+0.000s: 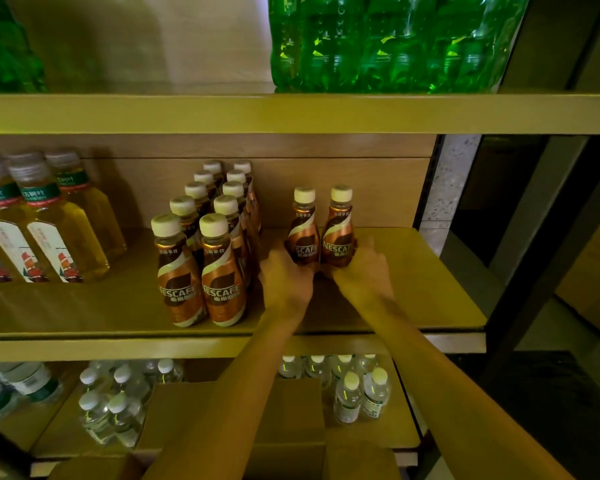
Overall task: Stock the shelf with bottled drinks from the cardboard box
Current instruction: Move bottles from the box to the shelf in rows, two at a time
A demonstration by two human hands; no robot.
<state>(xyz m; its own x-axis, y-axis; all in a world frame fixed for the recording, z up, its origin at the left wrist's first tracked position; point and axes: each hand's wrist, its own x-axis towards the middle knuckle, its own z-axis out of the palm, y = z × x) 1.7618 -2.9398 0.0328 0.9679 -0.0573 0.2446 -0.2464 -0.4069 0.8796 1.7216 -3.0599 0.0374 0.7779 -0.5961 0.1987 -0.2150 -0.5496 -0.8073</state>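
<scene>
Head view: the left hand (286, 275) is wrapped round the base of one brown plastic coffee bottle with a cream cap (303, 227), and the right hand (362, 271) grips a second bottle of the same kind (338, 227). Both bottles stand upright, touching, on the middle yellow-toned shelf (430, 289). Two rows of matching coffee bottles (208, 244) stand just left. The open brown cardboard box (284, 427) sits below, under the forearms
</scene>
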